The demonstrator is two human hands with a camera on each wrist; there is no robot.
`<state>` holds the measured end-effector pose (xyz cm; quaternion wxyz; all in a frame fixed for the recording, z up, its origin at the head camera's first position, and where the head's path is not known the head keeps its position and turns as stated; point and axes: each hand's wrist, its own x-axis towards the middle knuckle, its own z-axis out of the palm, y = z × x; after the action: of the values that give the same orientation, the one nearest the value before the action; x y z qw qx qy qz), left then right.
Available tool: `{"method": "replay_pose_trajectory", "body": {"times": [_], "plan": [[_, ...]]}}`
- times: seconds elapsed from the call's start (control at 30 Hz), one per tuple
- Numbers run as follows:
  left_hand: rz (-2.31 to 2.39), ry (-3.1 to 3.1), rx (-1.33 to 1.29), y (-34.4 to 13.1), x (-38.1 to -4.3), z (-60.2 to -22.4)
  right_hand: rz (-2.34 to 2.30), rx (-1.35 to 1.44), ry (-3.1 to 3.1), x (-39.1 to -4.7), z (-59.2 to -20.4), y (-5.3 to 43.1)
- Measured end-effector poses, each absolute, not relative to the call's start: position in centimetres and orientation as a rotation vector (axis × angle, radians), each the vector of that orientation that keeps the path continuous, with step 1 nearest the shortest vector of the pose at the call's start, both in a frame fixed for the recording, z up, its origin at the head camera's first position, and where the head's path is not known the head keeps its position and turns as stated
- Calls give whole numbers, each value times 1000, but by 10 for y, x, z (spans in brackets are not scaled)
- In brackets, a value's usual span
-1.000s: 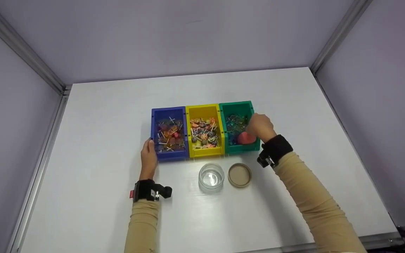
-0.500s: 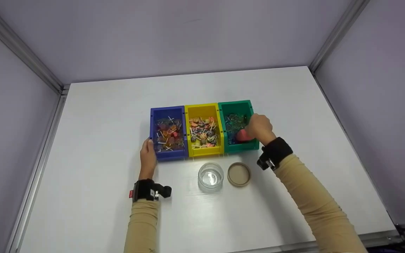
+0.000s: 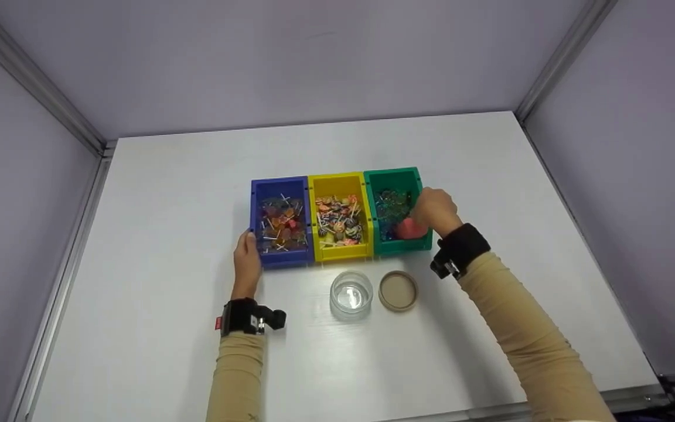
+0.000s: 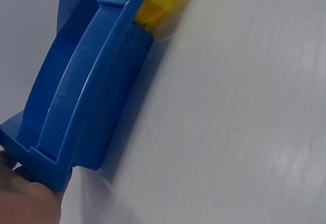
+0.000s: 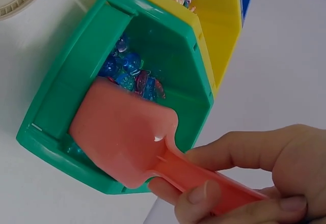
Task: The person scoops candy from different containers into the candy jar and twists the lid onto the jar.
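Observation:
My right hand [image 3: 436, 211] grips the handle of a pink-red plastic scoop [image 5: 125, 127], fingers and thumb wrapped round it. The scoop's blade is down inside the green bin [image 3: 401, 248], its underside towards the right wrist camera. Blue, teal and red see-through candies [image 5: 130, 63] lie beside the blade, and part of them is hidden beneath it. At the near left corner of the blue bin [image 3: 283, 259], my left hand [image 3: 247, 266] holds the bin's side, with the thumb up by the rim. In the left wrist view only part of that hand shows, at the bin's corner.
Between the two outer bins stands a yellow bin [image 3: 343, 254] with striped lollipops [image 3: 338, 223]. The blue bin contains lollipops in several colours [image 3: 283, 225]. In front are a clear jar [image 3: 351, 294] and a round tan lid [image 3: 398, 291]. Walls [image 3: 326, 70] surround the white table [image 3: 167, 234].
Inside the green bin, the scoop tilted and shifted slightly left, then came back right with my right hand. My left hand has stayed at the blue bin.

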<state>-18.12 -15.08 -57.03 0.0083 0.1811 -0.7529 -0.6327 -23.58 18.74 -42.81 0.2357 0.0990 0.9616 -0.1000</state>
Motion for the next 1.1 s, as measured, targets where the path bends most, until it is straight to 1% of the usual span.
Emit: {"method": "replay_pose_trajectory", "body": {"times": [0.57, 0.73, 1.1], "plan": [[-1981, -2428, 575, -153, -180, -570, -251, 204, 2787, -230, -439, 177], [-1989, -2424, 581, -153, -181, -571, -222, 183, 2797, -223, -442, 176], [-1941, -2431, 574, -153, -182, -572, -333, 213, 2883, -207, -458, 179]]}}
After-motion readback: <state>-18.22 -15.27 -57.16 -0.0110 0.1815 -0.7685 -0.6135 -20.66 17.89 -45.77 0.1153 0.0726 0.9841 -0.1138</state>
